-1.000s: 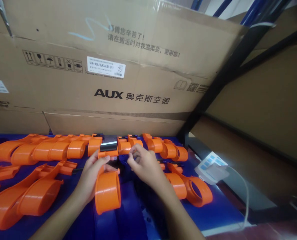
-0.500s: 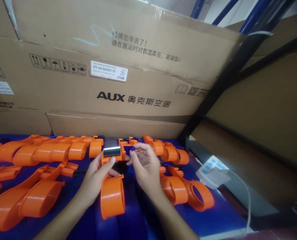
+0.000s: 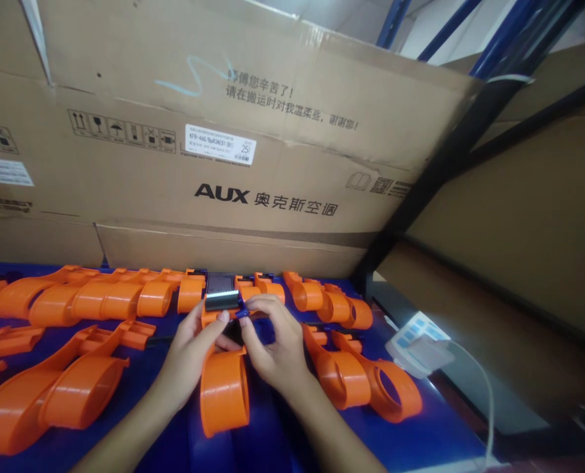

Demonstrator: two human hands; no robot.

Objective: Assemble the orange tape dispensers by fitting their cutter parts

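My left hand [image 3: 194,348] is closed around an orange tape dispenser [image 3: 222,394], its thumb near the head and its round core hub hanging below. Across the dispenser's top runs a dark plate with a pale toothed edge [image 3: 222,295]. My right hand [image 3: 278,345] pinches a small dark blue plastic piece [image 3: 243,310] between thumb and fingers. That piece sits against the right side of the dispenser's head; whether it is seated there I cannot tell. The fingers of both hands partly hide the underside of the head.
Rows of orange tape dispensers [image 3: 83,394] lie left and right on the blue table surface [image 3: 159,433]. More line the back [image 3: 122,299] before a large cardboard sheet [image 3: 149,184]. A white power strip [image 3: 417,341] with a cable lies right, near a dark metal post [image 3: 420,190].
My right hand has moved left with the blue piece, bringing it from a short distance away up against the dispenser's head. The left hand keeps its hold.
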